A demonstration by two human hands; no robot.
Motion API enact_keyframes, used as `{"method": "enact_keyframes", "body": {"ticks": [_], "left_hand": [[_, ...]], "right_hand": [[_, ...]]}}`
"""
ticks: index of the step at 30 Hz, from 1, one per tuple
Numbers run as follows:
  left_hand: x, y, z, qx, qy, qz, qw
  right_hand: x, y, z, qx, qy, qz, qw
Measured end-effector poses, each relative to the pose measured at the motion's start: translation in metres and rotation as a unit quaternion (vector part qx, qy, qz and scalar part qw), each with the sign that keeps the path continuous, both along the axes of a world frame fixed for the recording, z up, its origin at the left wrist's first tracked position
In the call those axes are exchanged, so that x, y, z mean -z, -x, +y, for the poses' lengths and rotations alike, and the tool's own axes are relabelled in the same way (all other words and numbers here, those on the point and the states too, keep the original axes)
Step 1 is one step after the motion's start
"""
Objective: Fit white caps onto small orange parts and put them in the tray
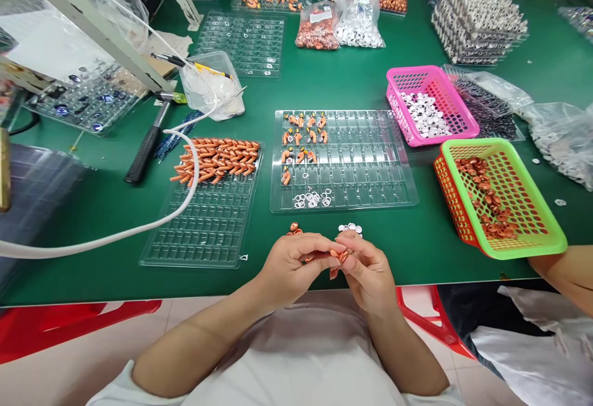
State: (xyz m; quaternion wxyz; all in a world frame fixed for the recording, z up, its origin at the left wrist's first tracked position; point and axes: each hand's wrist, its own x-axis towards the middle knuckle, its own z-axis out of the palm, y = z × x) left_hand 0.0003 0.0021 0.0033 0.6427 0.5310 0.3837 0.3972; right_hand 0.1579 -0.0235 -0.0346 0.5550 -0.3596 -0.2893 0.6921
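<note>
Close to the table's front edge, my left hand point(294, 264) and my right hand point(370, 270) meet fingertip to fingertip. Both are closed on a small glossy copper-orange part point(342, 256), its exact shape partly covered by the fingers. Just beyond the left hand lie a few round copper-orange pieces point(294, 228). White discs point(351, 228) sit beyond the right hand. Ahead is a clear compartment tray point(370, 165) with orange curved pieces point(301, 156) in its left compartments and white rings point(313, 199) at its near left.
Left stands another tray point(199, 227) with stacked copper-orange parts point(222, 157); a hammer point(149, 140) lies beyond. A white cable point(139, 232) arcs over the left side. At right are a pink basket point(433, 72) and a green basket point(551, 233). Another person's arm point(567, 276) rests far right.
</note>
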Motion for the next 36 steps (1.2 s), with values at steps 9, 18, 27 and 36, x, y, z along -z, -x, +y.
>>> {"method": "enact_keyframes", "body": {"ticks": [9,18,27,36], "left_hand": [[-0.003,-0.002,0.0,-0.006,0.067,-0.019,0.998],[-0.01,-0.004,-0.001,-0.035,0.079,0.009,0.996],[-0.012,-0.007,0.001,-0.028,0.127,-0.008,0.991],[-0.012,-0.009,0.002,-0.026,0.154,0.014,0.988]], "right_hand": [[-0.001,-0.001,-0.002,0.025,0.01,0.009,1.0],[-0.002,-0.004,-0.001,0.055,0.012,-0.045,0.997],[-0.005,-0.011,0.002,0.035,0.025,-0.066,0.997],[-0.005,-0.011,0.0,0.039,0.018,-0.064,0.997]]}}
